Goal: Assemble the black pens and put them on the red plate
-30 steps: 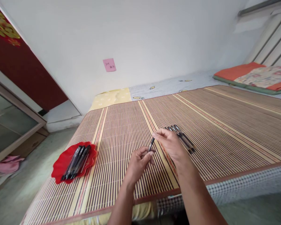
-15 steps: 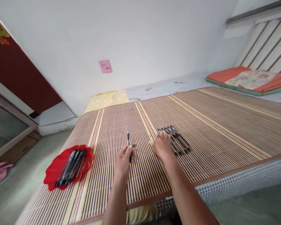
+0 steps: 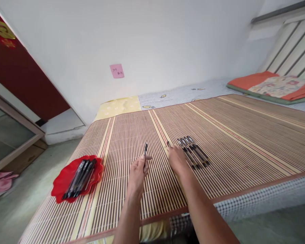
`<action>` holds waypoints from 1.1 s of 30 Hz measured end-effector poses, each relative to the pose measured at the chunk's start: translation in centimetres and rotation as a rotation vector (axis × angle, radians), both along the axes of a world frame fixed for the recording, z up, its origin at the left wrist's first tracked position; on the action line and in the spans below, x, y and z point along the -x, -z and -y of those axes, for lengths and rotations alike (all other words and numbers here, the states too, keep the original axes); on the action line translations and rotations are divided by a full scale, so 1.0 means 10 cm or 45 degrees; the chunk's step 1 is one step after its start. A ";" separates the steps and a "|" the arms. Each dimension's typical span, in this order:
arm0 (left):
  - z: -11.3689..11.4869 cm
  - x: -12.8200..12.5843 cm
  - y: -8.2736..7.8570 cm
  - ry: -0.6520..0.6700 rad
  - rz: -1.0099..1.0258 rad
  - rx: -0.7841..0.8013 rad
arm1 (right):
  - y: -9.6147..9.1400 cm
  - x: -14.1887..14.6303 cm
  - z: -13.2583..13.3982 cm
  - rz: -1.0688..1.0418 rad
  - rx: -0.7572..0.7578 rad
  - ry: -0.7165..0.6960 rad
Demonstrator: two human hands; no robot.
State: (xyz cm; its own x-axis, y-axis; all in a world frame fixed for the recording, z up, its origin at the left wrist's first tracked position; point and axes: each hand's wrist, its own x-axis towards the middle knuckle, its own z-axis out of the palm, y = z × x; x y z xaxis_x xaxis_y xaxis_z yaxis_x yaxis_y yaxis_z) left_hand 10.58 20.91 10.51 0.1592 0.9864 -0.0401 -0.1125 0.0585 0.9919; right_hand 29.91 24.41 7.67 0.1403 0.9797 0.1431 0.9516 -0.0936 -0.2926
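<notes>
My left hand [image 3: 139, 166] is closed around a slim dark pen [image 3: 145, 149], which points up and away from me above the mat. To its right, my right hand [image 3: 177, 157] is closed on another pen [image 3: 168, 144]; only its dark end shows past the fingers. Just right of that hand, several black pens [image 3: 197, 152] lie side by side in a slanted row on the mat. More black pens [image 3: 80, 178] rest in a pile on a red scalloped plate [image 3: 58, 184] at the left.
A striped bamboo mat [image 3: 132, 128] covers the bed. Folded orange and floral bedding [image 3: 271, 86] lies at the far right by a slatted white headboard [image 3: 295, 51]. A pink note [image 3: 117, 71] is stuck on the white wall [image 3: 173, 40].
My right hand has drawn slightly left of the row with one pen in its fingers, leaving fewer pens there. My left hand still holds its pen.
</notes>
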 end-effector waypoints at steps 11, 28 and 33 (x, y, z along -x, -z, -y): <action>0.01 -0.04 -0.03 0.077 0.052 -0.052 | -0.08 0.21 0.09 -0.443 -0.035 0.049; 0.05 -0.10 -0.07 0.186 0.031 -0.084 | -0.43 0.00 0.19 -2.128 -0.525 -0.111; 0.06 -0.09 -0.08 0.219 0.048 -0.094 | -0.42 -0.01 0.19 -2.128 -0.542 -0.132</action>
